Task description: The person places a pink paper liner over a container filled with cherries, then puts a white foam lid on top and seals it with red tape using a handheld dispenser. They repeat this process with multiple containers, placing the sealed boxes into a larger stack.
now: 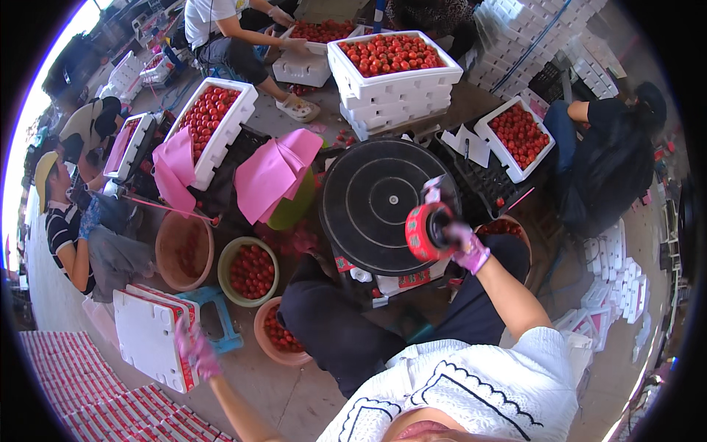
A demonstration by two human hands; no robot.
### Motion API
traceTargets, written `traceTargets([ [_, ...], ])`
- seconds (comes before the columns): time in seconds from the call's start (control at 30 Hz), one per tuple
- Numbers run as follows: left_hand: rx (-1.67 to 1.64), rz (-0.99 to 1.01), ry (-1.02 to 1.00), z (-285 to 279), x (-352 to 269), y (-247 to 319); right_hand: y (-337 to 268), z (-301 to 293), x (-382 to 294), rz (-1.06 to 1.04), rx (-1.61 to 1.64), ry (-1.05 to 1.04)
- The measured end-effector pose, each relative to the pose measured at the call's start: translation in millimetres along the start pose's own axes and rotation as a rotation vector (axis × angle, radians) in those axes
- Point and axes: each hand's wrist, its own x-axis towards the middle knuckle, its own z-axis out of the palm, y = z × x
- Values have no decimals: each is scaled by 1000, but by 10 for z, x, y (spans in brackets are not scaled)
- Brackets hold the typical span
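My right hand, in a pink patterned glove, grips a tape dispenser with a wide roll of red printed tape. It is over the near right part of a round black turntable, which has pale rings and bears no box. At lower left, my left hand, also gloved in pink, is blurred at the edge of a white foam box with red tape along its sides. A second taped box seems to stand behind it. Whether the fingers grip the box cannot be made out.
Tomato-filled foam boxes stand beyond the turntable, left and right. Pink sheets drape over a green bucket. Tomato basins and a blue stool stand leftward. Taped boxes fill the lower left. Several people work around.
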Motion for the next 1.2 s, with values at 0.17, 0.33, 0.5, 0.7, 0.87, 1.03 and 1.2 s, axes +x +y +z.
traceTargets([
  [0.17,-299,222,-727,1815,-240,1956,-153,-601,787,-190,-229,368],
  [0.33,-77,-103,-681,3329,-424,1827,-366,-514,1087,-174,-393,474],
  [0.5,-376,-162,-573,3443,-819,1553,157,-842,998,-184,182,449],
  [0.7,-117,-232,-595,2756,-1165,1673,302,-632,229,-23,89,384],
  [0.87,32,506,-447,3103,-1121,2856,-504,-689,-144,-312,70,45],
  [1.03,-1033,-50,-1617,4740,-1725,4397,-957,-886,-510,-2,437,-97],
  [1.2,-1115,-473,-1933,6422,-2713,5393,-826,-1022,-544,-41,706,41],
])
